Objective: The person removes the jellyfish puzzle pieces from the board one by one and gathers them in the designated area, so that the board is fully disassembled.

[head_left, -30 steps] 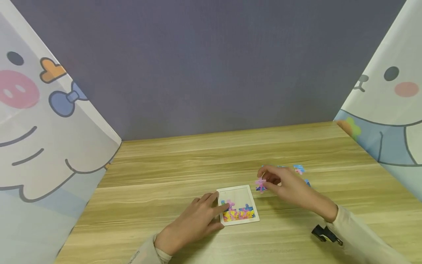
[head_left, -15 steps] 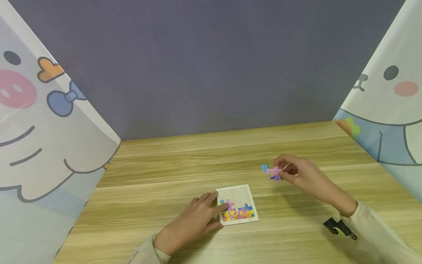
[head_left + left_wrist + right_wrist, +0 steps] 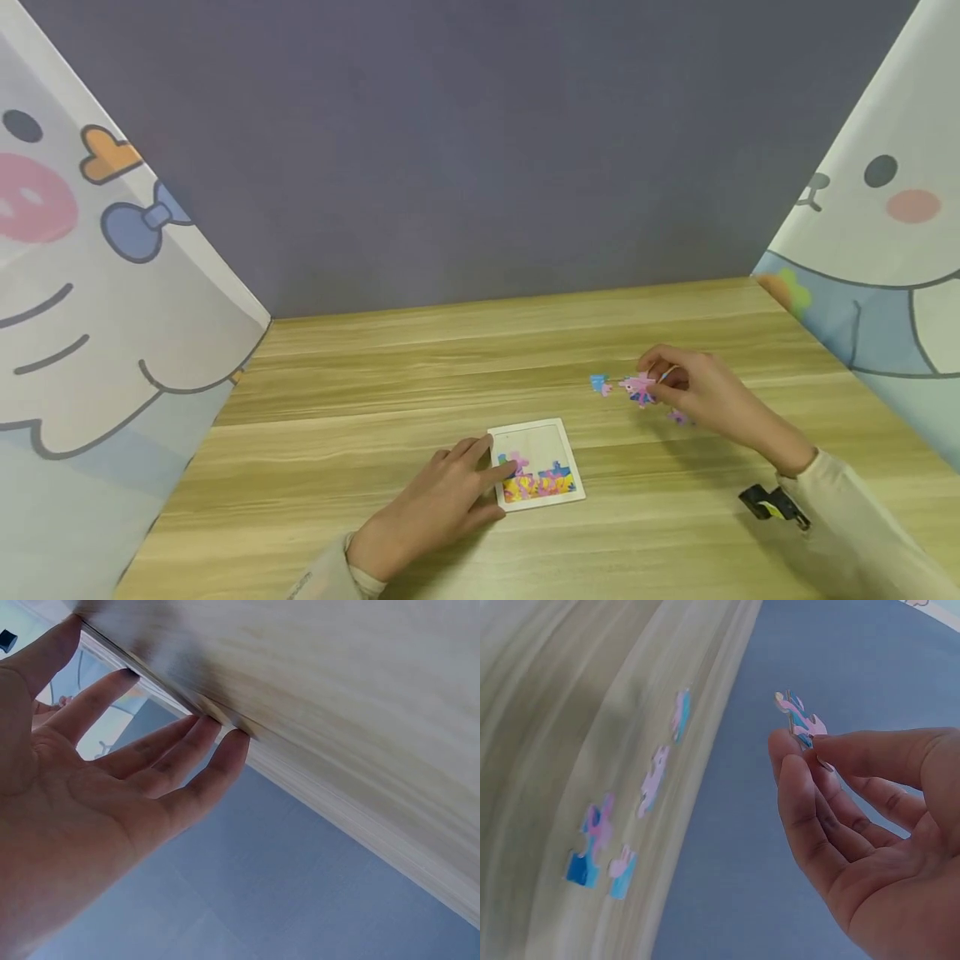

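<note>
A square white-rimmed jigsaw tray [image 3: 536,442] lies on the table in the head view, with joined yellow, pink and blue pieces [image 3: 540,485] along its near side. My left hand [image 3: 438,500] rests at the tray's left edge, its index finger reaching over the pieces; the left wrist view shows the fingers spread and nearly straight. Between thumb and fingertips, my right hand [image 3: 701,396] pinches a pink and blue jigsaw piece [image 3: 640,387], held above the table to the tray's upper right. The right wrist view shows this piece [image 3: 802,720] raised at the fingertips.
Loose jigsaw pieces lie under and beside the right hand: a blue and pink one [image 3: 598,382] to its left, a pink one [image 3: 678,416] below it. Several [image 3: 653,780] show in the right wrist view. A black device [image 3: 772,504] hangs by the right sleeve. A grey wall [image 3: 480,167] stands behind.
My right hand has moved right and away from the tray, carrying the pinched jigsaw piece, and uncovered loose pieces on its left. My left hand stays at the tray.
</note>
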Demonstrator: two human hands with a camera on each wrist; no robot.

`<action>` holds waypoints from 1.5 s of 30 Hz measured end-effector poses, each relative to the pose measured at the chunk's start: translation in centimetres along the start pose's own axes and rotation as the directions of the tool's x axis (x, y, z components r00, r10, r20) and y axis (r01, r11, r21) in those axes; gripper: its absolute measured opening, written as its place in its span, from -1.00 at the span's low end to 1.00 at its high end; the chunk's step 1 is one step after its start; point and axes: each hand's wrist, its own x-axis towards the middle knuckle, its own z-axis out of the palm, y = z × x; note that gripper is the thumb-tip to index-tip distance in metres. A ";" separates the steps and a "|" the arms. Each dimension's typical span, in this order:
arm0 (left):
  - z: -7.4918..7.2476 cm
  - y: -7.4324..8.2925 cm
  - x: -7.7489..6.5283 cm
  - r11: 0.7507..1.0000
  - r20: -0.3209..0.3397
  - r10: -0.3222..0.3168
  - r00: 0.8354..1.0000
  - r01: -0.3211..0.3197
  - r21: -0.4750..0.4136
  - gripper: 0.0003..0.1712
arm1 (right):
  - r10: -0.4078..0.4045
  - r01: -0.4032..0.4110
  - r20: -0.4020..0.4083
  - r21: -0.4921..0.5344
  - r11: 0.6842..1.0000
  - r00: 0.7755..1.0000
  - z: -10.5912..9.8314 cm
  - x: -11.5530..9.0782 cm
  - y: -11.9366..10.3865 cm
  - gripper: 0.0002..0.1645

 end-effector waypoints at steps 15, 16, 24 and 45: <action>-0.2 0.2 -0.1 1.000 -0.006 0.007 1.000 -0.007 0.022 -0.42 | 0.063 -0.071 0.102 0.077 0.994 0.993 0.9 -0.1 2.5 -0.74; -0.2 0.2 -0.1 1.000 -0.007 0.010 1.000 -0.009 0.021 -0.42 | 0.070 -0.079 0.108 0.079 0.994 0.992 0.9 -0.1 2.6 -0.74; -0.3 0.2 -0.1 1.000 -0.010 0.014 1.000 -0.014 0.023 -0.42 | 0.066 -0.072 0.143 0.036 0.997 0.987 1.2 -0.3 3.6 -0.71; -0.4 0.4 -0.3 1.000 -0.005 -0.009 1.000 0.009 0.009 -0.40 | 0.029 -0.022 0.170 -0.041 0.999 0.985 2.2 -0.4 4.4 -0.74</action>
